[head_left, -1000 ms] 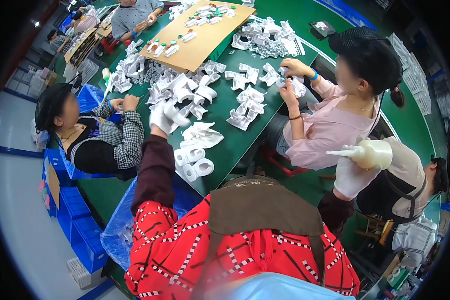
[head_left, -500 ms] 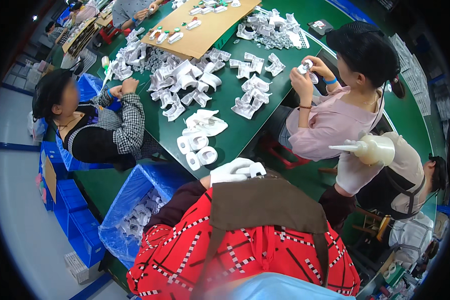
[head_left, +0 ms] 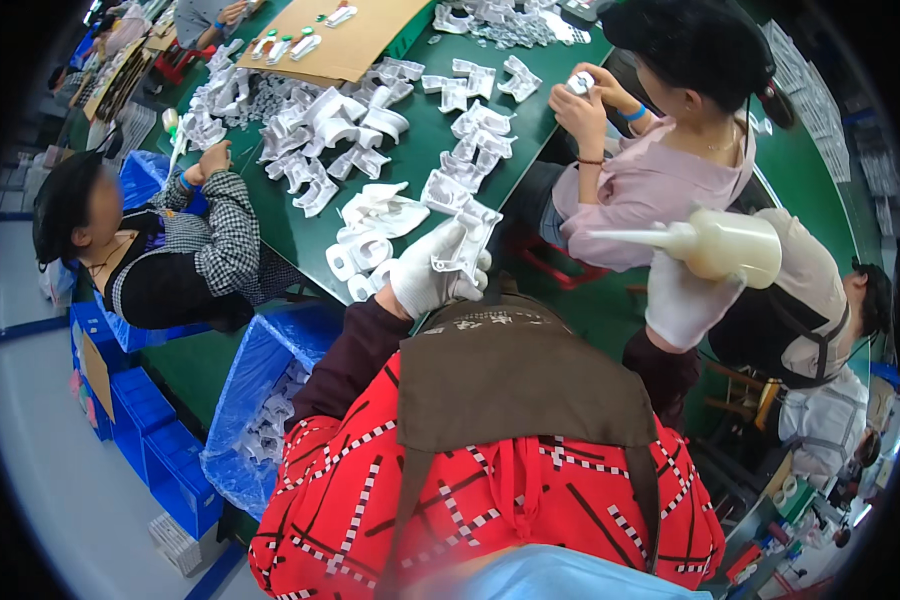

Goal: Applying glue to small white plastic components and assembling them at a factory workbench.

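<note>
My left hand, in a white glove, grips a white moulded plastic part over the near edge of the green table. My right hand, also gloved, holds a cream squeeze bottle whose long nozzle points left toward the part. Several more white plastic parts lie on the table just beyond my left hand. My red patterned top and brown apron fill the lower middle of the view.
A person in a checked shirt sits at the table's left side, another in pink at the right handles a small part. A blue-lined bin of white parts stands lower left, blue crates beside it. A cardboard sheet lies far back.
My left hand has drawn back from the pile on the table toward my chest, now holding a white part. The bottle in my right hand has risen slightly and stays pointing left.
</note>
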{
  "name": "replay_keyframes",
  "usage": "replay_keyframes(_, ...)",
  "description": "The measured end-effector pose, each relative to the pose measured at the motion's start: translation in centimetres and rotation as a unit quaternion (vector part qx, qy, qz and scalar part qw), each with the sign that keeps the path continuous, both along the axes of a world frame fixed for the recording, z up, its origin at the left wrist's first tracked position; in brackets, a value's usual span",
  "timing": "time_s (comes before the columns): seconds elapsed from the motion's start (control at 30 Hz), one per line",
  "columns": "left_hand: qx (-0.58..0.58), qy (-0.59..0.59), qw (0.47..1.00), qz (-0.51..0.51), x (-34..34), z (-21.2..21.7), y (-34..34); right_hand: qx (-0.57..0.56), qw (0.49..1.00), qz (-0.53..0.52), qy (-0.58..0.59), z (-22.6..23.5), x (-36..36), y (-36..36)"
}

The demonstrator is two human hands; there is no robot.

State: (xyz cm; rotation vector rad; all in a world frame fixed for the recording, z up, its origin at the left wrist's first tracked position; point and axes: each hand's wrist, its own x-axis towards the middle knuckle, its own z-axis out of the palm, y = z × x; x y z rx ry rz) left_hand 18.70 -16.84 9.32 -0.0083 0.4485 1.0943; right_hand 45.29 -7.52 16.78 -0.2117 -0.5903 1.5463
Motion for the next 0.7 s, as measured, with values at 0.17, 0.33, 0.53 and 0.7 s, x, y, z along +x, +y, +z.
replay_keyframes(0.17,0.026,0.002,1.0,-0.012,2.2,3.2,0.5,0.017,0.993,-0.04,-0.114,-0.4,-1.7,-0.2)
replay_keyframes(0.33,0.053,0.16,0.985,0.027,3.5,4.7,0.1,0.146,0.962,-0.064,-0.223,-0.6,-2.7,-0.3)
replay_keyframes(0.53,0.075,0.214,0.973,0.041,4.2,5.1,0.0,0.151,0.944,-0.091,-0.28,-0.4,-2.7,-0.5)
replay_keyframes(0.7,0.072,0.232,0.969,0.051,4.6,5.2,0.0,0.13,0.953,-0.039,-0.269,-0.4,-2.5,-0.5)
